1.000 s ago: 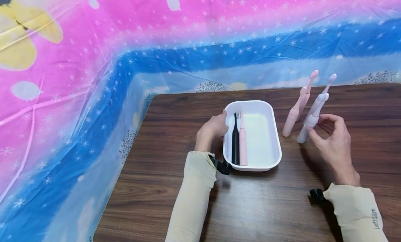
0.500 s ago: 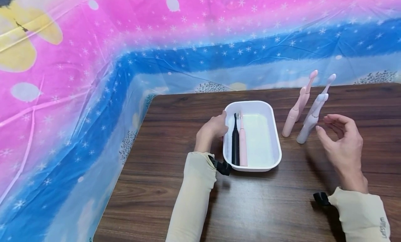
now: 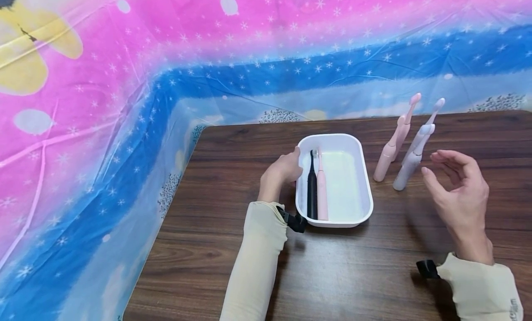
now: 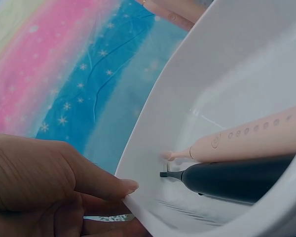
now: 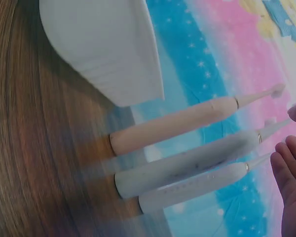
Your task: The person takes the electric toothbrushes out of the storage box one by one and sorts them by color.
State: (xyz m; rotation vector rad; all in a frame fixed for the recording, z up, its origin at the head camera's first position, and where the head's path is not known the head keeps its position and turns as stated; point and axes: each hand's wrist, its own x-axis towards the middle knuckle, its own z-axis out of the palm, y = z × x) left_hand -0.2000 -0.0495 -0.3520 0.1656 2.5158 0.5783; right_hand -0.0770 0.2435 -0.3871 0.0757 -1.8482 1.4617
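Observation:
My left hand (image 3: 280, 168) grips the left wall of a white plastic tray (image 3: 347, 187); the left wrist view shows the thumb over its rim (image 4: 155, 94) and the fingers outside. In the tray, along that side, lie a black electric toothbrush (image 3: 312, 191) and a pink electric toothbrush (image 3: 322, 194), side by side with heads at the far end. My right hand (image 3: 461, 196) holds nothing, its fingers loosely bent and apart. Just left of it a whitish electric toothbrush (image 3: 408, 171) stands upright, with a second whitish one partly hidden behind it.
Left of the whitish pair, a pink toothbrush (image 3: 386, 159) stands upright with another pink one (image 3: 406, 132) behind. All stand on a dark wood table (image 3: 208, 210), right of the tray. A patterned pink and blue cloth (image 3: 249, 34) hangs behind and to the left.
My right hand has let go of the front whitish toothbrush and drawn back to the right. That toothbrush stays standing. The left hand and the tray have not moved.

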